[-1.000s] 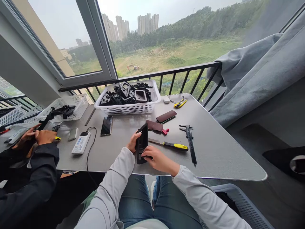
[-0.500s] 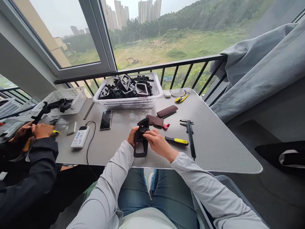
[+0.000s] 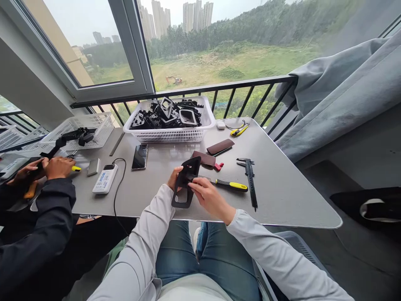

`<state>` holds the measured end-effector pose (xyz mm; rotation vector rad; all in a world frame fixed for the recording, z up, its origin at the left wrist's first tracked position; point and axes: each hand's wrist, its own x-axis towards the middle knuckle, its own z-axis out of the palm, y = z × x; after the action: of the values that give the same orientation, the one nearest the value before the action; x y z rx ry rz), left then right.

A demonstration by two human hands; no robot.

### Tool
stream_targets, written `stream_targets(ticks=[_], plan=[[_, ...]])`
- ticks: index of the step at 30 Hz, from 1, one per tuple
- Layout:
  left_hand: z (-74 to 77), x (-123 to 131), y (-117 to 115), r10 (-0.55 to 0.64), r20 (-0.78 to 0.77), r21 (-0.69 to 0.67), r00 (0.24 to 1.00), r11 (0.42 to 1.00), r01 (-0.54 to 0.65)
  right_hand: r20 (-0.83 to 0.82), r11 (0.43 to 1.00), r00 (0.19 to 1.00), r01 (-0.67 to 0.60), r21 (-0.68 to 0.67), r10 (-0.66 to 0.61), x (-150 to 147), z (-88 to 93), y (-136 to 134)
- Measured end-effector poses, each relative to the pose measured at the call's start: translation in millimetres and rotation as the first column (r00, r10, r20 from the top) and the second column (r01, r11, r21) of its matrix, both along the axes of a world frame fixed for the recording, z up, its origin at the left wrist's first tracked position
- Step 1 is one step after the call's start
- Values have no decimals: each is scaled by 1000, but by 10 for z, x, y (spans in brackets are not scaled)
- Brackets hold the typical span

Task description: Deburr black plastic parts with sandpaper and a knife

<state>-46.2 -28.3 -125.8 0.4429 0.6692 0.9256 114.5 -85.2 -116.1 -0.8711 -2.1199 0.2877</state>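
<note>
A black plastic frame [image 3: 182, 200] with an opening at its lower end is held upright and tilted above the table's front edge. My left hand [image 3: 174, 177] grips its left side, the fingers partly hidden behind it. My right hand [image 3: 210, 195] is closed, its fingertips at the middle of the frame; whether they pinch a small piece there is too small to tell. Just beyond lie a brown sanding strip [image 3: 204, 158], a red clip [image 3: 219, 166] and a yellow-and-black handled tool [image 3: 232, 185].
A white basket [image 3: 169, 136] of black parts stands at the back. Calipers [image 3: 250, 184], a yellow cutter [image 3: 239, 129] and another brown strip [image 3: 220, 146] lie to the right. Left are a phone [image 3: 139, 157], a cabled power bank [image 3: 105, 179] and a co-worker's hands [image 3: 59, 167].
The black frame has turned, its top now leaning right and its lower end shifted left. My right hand has moved slightly down with its fingertips still at the frame.
</note>
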Motion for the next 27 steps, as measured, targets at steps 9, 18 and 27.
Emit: stream_targets(ticks=[9, 18, 27], plan=[[3, -41, 21, 35, -18, 27, 999, 999, -35, -28, 993, 995, 101, 67, -99, -46, 73, 338], [63, 18, -25, -18, 34, 20, 999, 1000, 17, -340, 980, 920, 189, -53, -196, 29, 230, 129], [-8, 42, -10, -24, 47, -80, 999, 996, 28, -373, 938, 860, 322, -131, -347, -382, 170, 535]])
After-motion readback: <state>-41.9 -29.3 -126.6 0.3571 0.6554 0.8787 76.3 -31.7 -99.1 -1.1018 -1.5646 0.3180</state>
